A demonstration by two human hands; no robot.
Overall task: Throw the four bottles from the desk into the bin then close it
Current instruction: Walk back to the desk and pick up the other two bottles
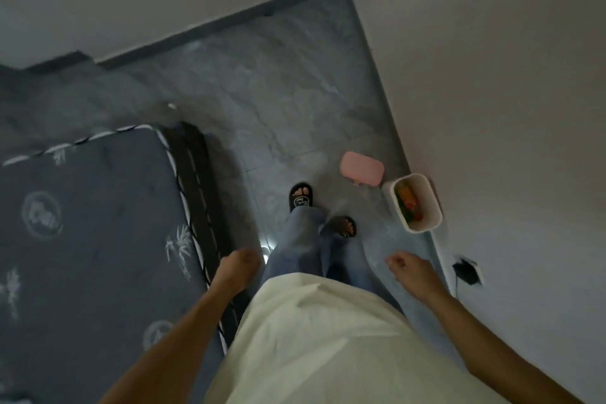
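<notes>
Pink lid (362,169) lies on the floor tiles just beside the white bin (415,202), which stands uncovered against the wall holding colourful bottles (407,204); their number is too blurred to count. Closing looks like what remains. Left hand (237,267) and right hand (410,270) hang loosely curled, holding nothing.

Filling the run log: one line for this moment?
bin: open, by wall | pink lid: on floor beside it | left hand: empty | right hand: empty

The lid (362,167) lies on the floor (278,115) just left of the bin (433,203).
</notes>
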